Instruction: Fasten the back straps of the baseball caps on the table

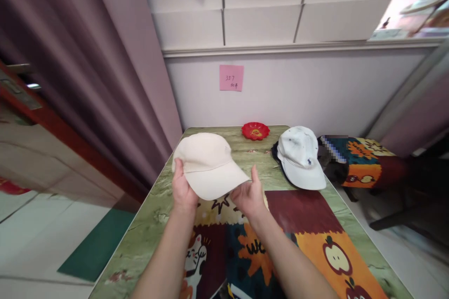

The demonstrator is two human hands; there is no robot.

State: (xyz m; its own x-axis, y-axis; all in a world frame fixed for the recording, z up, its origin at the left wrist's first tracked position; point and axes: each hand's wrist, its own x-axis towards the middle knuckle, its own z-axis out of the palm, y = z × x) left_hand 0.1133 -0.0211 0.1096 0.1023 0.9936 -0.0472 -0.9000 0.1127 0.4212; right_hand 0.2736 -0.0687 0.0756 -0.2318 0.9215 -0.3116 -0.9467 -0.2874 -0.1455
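Note:
A cream baseball cap [206,159] is held above the table, its brim pointing toward the front right. My left hand [184,189] grips its left side, thumb on the outer face and fingers hidden beneath. Close to the right edge of the brim is my right hand [249,198], its thumb raised and apart from the fingers. The fingertips lie just below the brim; whether they touch it I cannot tell. To the right, a white cap [300,149] with a small dark emblem rests on top of a dark cap [280,168], of which only the edge shows.
The green marbled table [140,238] carries a colourful patterned cloth [315,217] at the front. A red scalloped dish [255,131] sits at the back edge. A pink note [231,78] is on the wall. A purple curtain [115,79] hangs at left; a cloth-covered seat [368,159] stands at right.

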